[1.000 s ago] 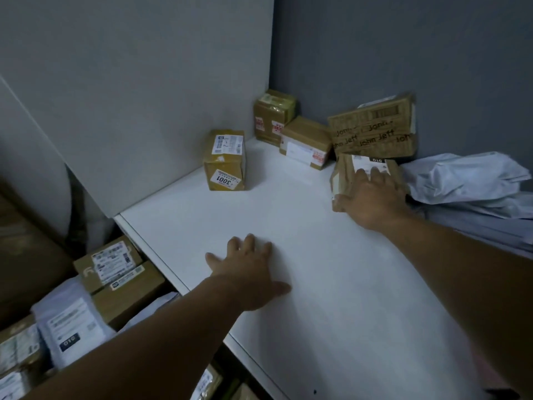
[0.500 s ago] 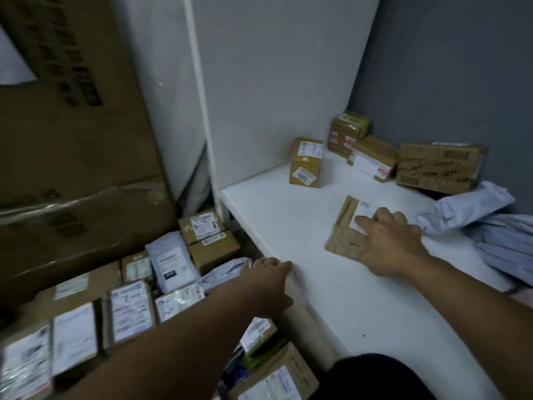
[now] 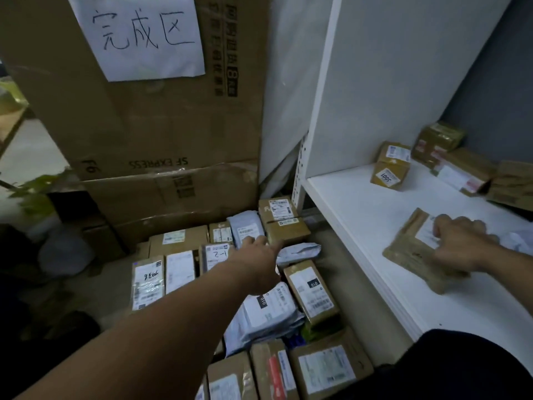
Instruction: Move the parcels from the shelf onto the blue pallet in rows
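A flat brown padded parcel (image 3: 409, 249) lies on the white shelf (image 3: 354, 215). My right hand (image 3: 461, 243) rests on top of it with fingers pressing down on its white label. My left hand (image 3: 256, 261) reaches out empty over the packed parcels below the shelf, fingers together and pointing toward a grey mailer (image 3: 245, 229). Rows of brown boxes and grey mailers (image 3: 178, 269) cover the low area to the left of the shelf; the pallet under them is hidden. More brown boxes (image 3: 390, 168) stand at the back of the shelf.
A tall cardboard box (image 3: 161, 134) with a handwritten paper sign (image 3: 138, 36) stands behind the parcel rows. The shelf's white side panel (image 3: 375, 82) rises between shelf and rows. A green plant (image 3: 31, 192) is at the far left. My dark clothing (image 3: 461, 368) fills the lower right.
The view has swung left and down toward the parcel rows. My left hand left the shelf edge and reached out over the rows. My right hand dragged the flat parcel toward the shelf's front.
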